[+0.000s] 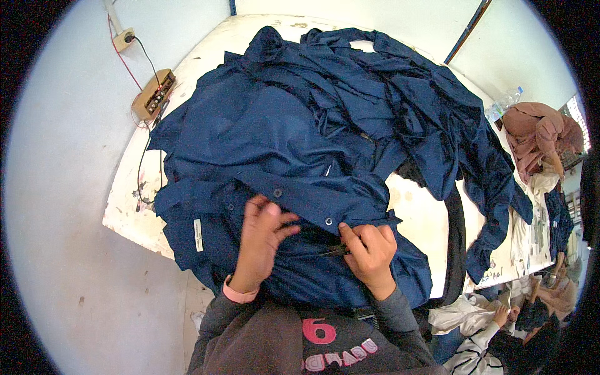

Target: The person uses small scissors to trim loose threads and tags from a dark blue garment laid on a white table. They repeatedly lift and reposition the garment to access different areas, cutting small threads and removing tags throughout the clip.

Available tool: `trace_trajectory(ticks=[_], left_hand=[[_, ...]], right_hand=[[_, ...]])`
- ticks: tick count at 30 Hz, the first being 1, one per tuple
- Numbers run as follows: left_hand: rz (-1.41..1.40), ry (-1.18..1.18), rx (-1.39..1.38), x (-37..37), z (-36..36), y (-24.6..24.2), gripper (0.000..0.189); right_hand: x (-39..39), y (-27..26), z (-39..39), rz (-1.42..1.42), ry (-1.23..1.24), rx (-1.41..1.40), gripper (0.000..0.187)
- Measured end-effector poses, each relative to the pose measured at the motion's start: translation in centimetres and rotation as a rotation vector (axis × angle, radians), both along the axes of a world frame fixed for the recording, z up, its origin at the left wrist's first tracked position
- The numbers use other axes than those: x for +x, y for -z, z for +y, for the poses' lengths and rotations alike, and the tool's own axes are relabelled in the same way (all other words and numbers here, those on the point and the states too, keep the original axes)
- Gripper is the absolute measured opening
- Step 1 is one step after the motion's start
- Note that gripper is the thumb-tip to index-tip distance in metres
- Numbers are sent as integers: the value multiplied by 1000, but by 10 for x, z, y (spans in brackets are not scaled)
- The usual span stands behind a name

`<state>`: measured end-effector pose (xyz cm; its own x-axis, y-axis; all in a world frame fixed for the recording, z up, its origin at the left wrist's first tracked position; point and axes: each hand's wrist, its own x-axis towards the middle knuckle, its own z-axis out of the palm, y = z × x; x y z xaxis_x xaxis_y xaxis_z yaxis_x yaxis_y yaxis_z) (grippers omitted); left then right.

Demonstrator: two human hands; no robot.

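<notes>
A heap of navy-blue garments [262,122] lies before me, the nearest one with a buttoned placket [304,201] running diagonally between my hands. My right hand [372,251] pinches the placket's lower edge beside a pale-rimmed button [328,221]; something thin and dark, perhaps a small tool or threads, pokes out from under its fingers. Fingers spread and slightly blurred, my left hand [265,239] is over the cloth below a second button [277,193]; no object shows in it. A white label [199,235] with writing lies on the fabric to the left.
At the left of the white table [126,206] are a brown electrical box [153,95] and loose cables. A plastic bottle [508,103] stands at the upper right near a person in brown [539,136]. Other people handle pale cloth [468,314] at the lower right.
</notes>
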<state>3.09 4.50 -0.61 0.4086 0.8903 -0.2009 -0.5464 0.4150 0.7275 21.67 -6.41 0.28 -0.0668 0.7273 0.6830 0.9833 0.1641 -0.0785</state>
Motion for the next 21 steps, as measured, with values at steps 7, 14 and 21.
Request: trace_trajectory(ticks=[7,14,21], left_hand=[[207,183,58,12,-14,-1,26],[303,161,85,8,-14,-2,39],[258,134,59,11,-16,-3,39]], right_hand=[[-9,-11,-6,10,-71,-111,22],[-8,-24,-5,320,-27,-59,33],[-10,-24,-5,329,-94,-151,30]])
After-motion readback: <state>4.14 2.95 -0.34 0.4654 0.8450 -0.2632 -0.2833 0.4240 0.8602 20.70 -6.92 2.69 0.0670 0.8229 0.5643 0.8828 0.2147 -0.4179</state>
